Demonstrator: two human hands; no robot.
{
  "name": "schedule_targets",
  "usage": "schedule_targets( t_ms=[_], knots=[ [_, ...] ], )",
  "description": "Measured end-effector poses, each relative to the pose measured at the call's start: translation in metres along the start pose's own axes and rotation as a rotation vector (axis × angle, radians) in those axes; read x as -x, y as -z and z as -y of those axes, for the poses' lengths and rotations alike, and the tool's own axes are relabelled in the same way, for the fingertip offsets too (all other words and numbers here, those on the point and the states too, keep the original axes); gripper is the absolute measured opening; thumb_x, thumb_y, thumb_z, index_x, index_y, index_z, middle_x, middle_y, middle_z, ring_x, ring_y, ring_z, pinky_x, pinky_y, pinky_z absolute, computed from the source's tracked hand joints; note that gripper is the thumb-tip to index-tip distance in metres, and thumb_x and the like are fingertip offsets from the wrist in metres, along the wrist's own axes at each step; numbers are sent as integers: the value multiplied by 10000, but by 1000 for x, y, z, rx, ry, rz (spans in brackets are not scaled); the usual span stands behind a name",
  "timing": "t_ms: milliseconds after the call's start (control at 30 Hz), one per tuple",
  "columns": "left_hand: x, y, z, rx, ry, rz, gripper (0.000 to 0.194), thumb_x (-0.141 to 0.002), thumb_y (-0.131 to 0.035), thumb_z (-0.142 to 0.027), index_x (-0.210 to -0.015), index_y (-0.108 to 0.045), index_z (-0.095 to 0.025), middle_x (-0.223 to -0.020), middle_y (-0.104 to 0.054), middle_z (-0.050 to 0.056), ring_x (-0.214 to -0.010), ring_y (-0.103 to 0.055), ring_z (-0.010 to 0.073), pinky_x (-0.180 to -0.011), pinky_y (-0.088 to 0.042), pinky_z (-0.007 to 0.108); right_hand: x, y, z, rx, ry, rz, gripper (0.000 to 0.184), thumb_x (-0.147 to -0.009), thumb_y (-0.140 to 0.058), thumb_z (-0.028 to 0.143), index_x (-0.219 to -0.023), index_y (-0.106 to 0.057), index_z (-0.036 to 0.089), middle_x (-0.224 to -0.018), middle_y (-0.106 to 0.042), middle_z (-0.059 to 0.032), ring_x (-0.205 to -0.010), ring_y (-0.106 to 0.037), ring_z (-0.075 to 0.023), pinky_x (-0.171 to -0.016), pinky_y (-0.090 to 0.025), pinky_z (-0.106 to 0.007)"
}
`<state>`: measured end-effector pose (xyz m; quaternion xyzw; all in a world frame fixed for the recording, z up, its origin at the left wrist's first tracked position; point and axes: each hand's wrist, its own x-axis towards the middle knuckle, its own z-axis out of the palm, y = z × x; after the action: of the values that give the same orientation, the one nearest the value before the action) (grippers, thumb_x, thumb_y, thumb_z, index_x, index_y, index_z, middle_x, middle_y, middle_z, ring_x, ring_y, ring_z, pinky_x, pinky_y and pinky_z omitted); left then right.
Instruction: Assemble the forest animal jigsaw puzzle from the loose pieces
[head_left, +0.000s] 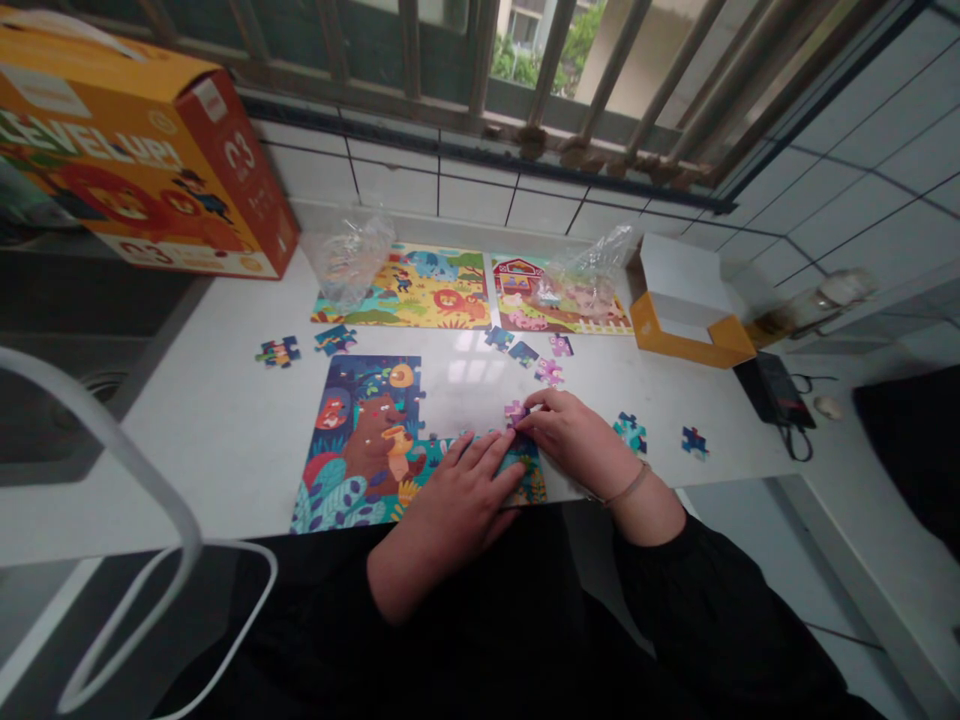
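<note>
A partly assembled jigsaw puzzle [379,430] with a bear picture lies at the counter's front edge. My left hand [469,485] rests flat on its lower right part with fingers spread, covering some of it. My right hand [566,430] pinches a pink-purple puzzle piece [514,413] at the puzzle's upper right edge. Beyond my hands lie loose pink pieces [549,372] and dark blue pieces [523,353]. Right of my right hand are a teal piece [631,433] and a blue piece [694,441]. More loose pieces [335,340] sit above the puzzle's left side.
Two picture boards, a safari one [450,290] and a farm one [517,285], lie at the back under plastic bags [352,255]. An orange puzzle box [150,150] stands back left, an open box [694,335] back right. A white cable [180,500] crosses the left foreground.
</note>
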<state>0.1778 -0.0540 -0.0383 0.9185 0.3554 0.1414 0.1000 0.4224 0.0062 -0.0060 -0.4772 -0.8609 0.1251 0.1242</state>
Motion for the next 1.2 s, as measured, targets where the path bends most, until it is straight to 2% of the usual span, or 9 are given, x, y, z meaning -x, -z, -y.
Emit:
schedule_targets(
  t_ms=[167,300,400,500,667,900,1033,1133,1200],
  knots=[
    [0,-2,1,2,1,-5,489,-1027,-725,-443,-1457,-600,-247,-1723,-485,172,-1571,-489,366,-1316,-370,601,10,-4,7,15,13,20,231,-1055,-645,149,-1134,-846,230,-1242,-766,-120,-1127,-721,-260,-1017,-614,-422],
    [1,-2,1,-2,-3,6,514,-1029,-722,-443,-1485,-587,-249,-1724,-486,168,-1571,-487,365,-1319,-360,594,10,6,3,2,38,35,252,-1063,-625,162,-1203,-823,231,-1232,-788,-106,-1136,-734,-259,-1038,-604,-408],
    [0,0,1,2,-2,17,563,-1032,-721,-439,-1540,-559,-260,-1734,-475,163,-1568,-491,363,-1320,-355,585,-2,19,-10,60,-68,-49,223,-1051,-618,160,-1161,-806,206,-1229,-778,-124,-1134,-735,-273,-1052,-589,-414],
    [0,0,1,0,-3,17,561,-1030,-726,-441,-1537,-566,-262,-1744,-463,163,-1561,-499,367,-1311,-366,581,-21,27,-25,162,-222,-135,231,-1032,-635,184,-1222,-765,163,-1266,-765,-166,-1178,-713,-323,-1073,-561,-457],
    [2,-4,2,-14,-9,-11,555,-1038,-715,-443,-1536,-561,-254,-1730,-476,171,-1559,-499,370,-1317,-353,594,-42,27,-37,184,-357,-24,339,-988,-684,192,-1323,-718,148,-1222,-789,-167,-1134,-723,-328,-1005,-549,-421],
    [4,-7,2,-44,-41,-60,527,-1045,-708,-449,-1518,-582,-254,-1629,-579,133,-1507,-533,347,-1310,-360,577,-38,27,-48,130,-470,42,484,-919,-808,242,-1380,-710,131,-1179,-790,-164,-1079,-734,-297,-946,-537,-365],
    [4,-6,2,-48,-49,-68,520,-1052,-698,-449,-1517,-586,-244,-1600,-600,133,-1489,-542,341,-1291,-383,564,-36,31,-55,138,-519,91,374,-850,-892,292,-1184,-792,158,-1089,-783,-138,-971,-726,-280,-868,-536,-350],
    [4,-9,2,-38,-46,-72,514,-1049,-703,-450,-1508,-592,-248,-1599,-600,129,-1486,-542,342,-1290,-383,568,-34,36,-55,139,-521,-7,242,-837,-901,305,-1014,-800,174,-1081,-759,-136,-928,-707,-258,-858,-534,-350],
    [4,-10,2,-32,-43,-73,524,-1044,-710,-448,-1515,-586,-252,-1601,-599,127,-1486,-541,347,-1294,-375,575,-33,38,-49,52,-528,-80,150,-896,-841,319,-910,-764,191,-970,-760,-99,-847,-694,-232,-815,-528,-346]
  ],
)
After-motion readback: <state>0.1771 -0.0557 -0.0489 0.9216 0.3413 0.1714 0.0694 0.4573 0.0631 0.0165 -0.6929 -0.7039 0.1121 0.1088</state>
